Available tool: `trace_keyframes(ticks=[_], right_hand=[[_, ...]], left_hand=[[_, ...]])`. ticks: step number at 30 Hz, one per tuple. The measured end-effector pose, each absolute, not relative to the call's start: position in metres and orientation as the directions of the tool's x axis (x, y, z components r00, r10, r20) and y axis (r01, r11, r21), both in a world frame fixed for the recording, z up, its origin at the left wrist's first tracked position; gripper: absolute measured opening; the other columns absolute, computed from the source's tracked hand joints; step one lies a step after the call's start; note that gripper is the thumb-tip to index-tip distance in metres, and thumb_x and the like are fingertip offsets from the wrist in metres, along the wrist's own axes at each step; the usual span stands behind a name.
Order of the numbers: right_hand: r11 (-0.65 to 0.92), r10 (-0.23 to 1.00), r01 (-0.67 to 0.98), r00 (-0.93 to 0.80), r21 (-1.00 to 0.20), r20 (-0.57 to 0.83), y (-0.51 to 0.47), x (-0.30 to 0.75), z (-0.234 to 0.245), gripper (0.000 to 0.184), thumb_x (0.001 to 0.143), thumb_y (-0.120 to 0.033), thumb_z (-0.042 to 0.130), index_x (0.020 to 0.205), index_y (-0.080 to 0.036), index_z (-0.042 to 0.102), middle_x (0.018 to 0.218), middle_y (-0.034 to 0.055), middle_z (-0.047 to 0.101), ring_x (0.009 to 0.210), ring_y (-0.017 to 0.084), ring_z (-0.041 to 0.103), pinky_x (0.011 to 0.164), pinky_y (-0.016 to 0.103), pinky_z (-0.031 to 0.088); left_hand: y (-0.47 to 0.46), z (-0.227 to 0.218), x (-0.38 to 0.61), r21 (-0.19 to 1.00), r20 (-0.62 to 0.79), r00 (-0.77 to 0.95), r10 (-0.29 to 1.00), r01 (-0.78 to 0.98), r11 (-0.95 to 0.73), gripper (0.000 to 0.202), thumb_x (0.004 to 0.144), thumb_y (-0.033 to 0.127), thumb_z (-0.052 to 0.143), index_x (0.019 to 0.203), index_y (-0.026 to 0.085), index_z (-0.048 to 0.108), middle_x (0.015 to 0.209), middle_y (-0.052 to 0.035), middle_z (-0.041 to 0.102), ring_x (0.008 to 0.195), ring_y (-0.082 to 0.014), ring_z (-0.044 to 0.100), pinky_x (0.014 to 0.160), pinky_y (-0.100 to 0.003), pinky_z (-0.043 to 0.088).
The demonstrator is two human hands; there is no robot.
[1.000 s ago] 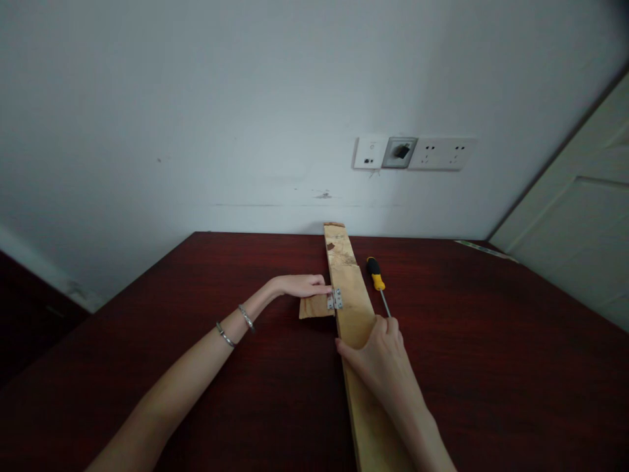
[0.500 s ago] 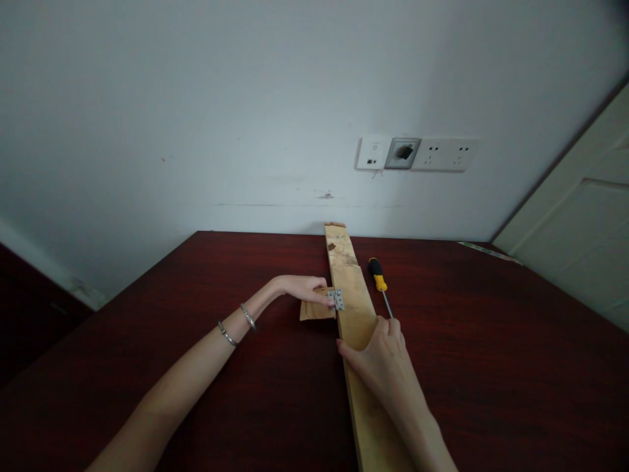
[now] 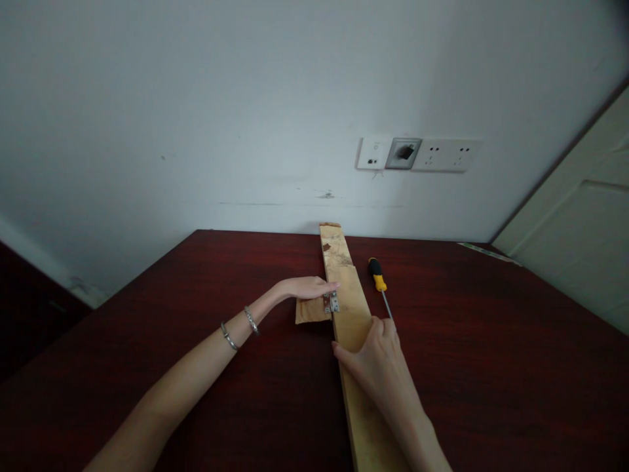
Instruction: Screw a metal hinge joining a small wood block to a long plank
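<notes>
A long pale wooden plank [image 3: 344, 288] lies on the dark red table [image 3: 221, 367], running from the wall toward me. My right hand [image 3: 378, 360] rests on top of it, thumb on its left edge and fingers spread over its right edge. A small wooden block [image 3: 308, 312] lies against the plank's left side, joined to it by a small metal hinge [image 3: 331, 302]. My left hand [image 3: 307, 287] lies flat on the block, its fingertips at the hinge. Two bangles are on my left wrist.
A screwdriver [image 3: 377, 278] with a yellow and black handle lies just right of the plank. White wall sockets [image 3: 417, 154] sit on the wall above the table. A pale door [image 3: 580, 210] stands at the right.
The plank and block have shifted slightly left. My left fingers have stretched out flat over the block toward the hinge. My right hand has stayed on the plank.
</notes>
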State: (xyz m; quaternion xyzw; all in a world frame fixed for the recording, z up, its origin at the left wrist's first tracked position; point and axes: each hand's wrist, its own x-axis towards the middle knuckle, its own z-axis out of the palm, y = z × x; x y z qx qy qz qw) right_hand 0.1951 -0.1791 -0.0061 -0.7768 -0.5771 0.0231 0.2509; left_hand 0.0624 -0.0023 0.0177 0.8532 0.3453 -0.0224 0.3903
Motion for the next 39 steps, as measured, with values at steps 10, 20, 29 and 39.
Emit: trace_keyframes(ticks=[10,20,29,39], right_hand=[[-0.203,0.909,0.882,0.332,-0.426,0.252,-0.178,0.197,-0.007,0.045,0.065,-0.048,0.061,0.089,-0.015,0.043,0.09,0.0113,0.047,0.091,0.031,0.053,0.075,0.041,0.047],[-0.196,0.904,0.878,0.334,-0.437,0.266,-0.178,0.196,-0.007,0.044,0.064,-0.047,0.061,0.089,-0.016,0.042,0.09,0.0113,0.047,0.091,0.032,0.053,0.072,0.041,0.047],[-0.179,0.899,0.87,0.335,-0.46,0.283,-0.179,0.196,-0.007,0.045,0.064,-0.048,0.061,0.09,-0.017,0.041,0.092,0.0108,0.046,0.09,0.031,0.053,0.073,0.04,0.047],[-0.198,0.898,0.874,0.344,-0.445,0.276,-0.179,0.195,-0.003,0.043,0.064,-0.047,0.062,0.087,-0.019,0.038,0.09,0.009,0.045,0.09,0.03,0.053,0.07,0.038,0.047]], left_hand=[[0.004,0.013,0.062,0.793,-0.276,0.811,0.516,0.496,-0.355,0.047,0.089,0.052,0.04,0.087,0.014,0.068,0.09,-0.0024,0.068,0.084,-0.0174,0.058,0.077,-0.025,0.041],[0.004,0.012,0.064,0.835,-0.298,0.797,0.525,0.484,-0.261,0.033,0.087,0.041,0.048,0.091,0.013,0.067,0.1,-0.004,0.068,0.091,-0.0178,0.059,0.079,-0.025,0.042],[0.002,0.012,0.063,0.865,-0.3,0.793,0.531,0.46,-0.199,0.032,0.086,0.04,0.052,0.091,0.012,0.066,0.1,-0.0063,0.068,0.09,-0.019,0.06,0.08,-0.028,0.044],[0.007,0.005,0.062,0.887,-0.254,0.831,0.495,0.404,-0.223,0.041,0.083,0.045,0.055,0.104,0.011,0.064,0.112,-0.0086,0.064,0.1,-0.021,0.059,0.088,-0.03,0.043]])
